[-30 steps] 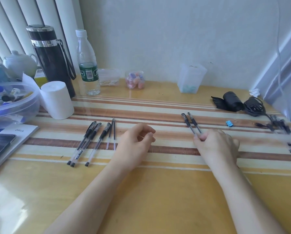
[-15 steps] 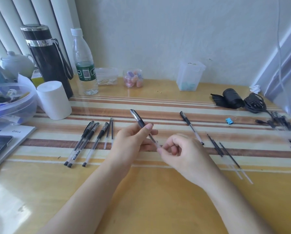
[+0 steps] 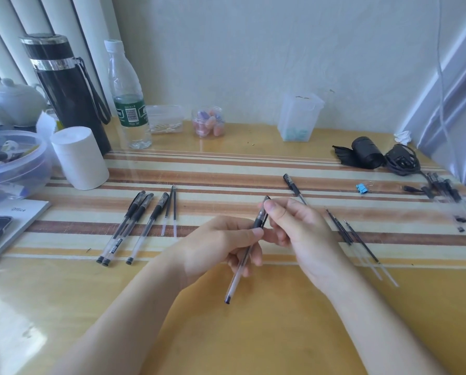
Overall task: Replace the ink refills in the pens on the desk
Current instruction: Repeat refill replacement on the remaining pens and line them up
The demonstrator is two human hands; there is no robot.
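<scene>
My left hand clamps the pen barrel mid-desk, steadying it; my right hand pinches its cap end toward one o'clock, I judge to open it. Refills wait at three o'clock.

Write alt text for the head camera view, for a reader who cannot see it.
Two bare hands hold one pen above a striped desk: the left hand grips its barrel, the right hand pinches its cap end. Three capped pens lie left, loose refills right.
</scene>
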